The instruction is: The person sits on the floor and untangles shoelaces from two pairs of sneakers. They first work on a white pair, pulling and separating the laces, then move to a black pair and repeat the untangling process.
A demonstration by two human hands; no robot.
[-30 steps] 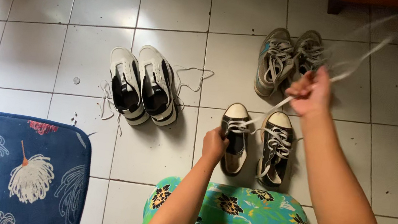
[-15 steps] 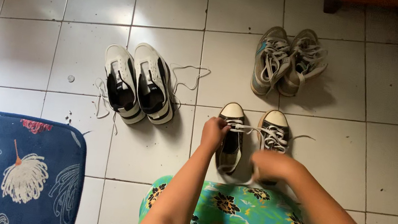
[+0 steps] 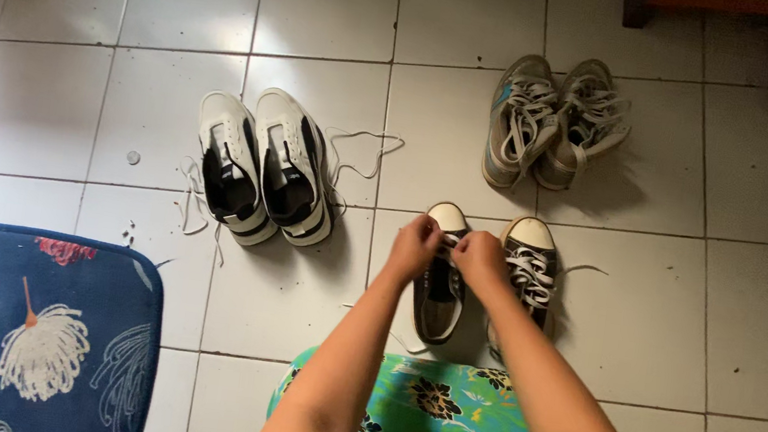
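Fingers of left hand (image 3: 416,246) and right hand (image 3: 479,258) pinch the black sneaker's (image 3: 440,282) lace.

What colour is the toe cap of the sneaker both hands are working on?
The toe cap is white or cream, on a black sneaker; seen in the head view.

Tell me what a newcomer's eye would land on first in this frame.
Both bare hands, left hand and right hand, meet in a pinching grip over the white lace of the left black-and-white canvas sneaker, low at centre on the white tiled floor. Its laced partner sneaker stands just right. Further left sits a pair of white-and-black trainers with loose laces, and a worn grey pair lies beyond.
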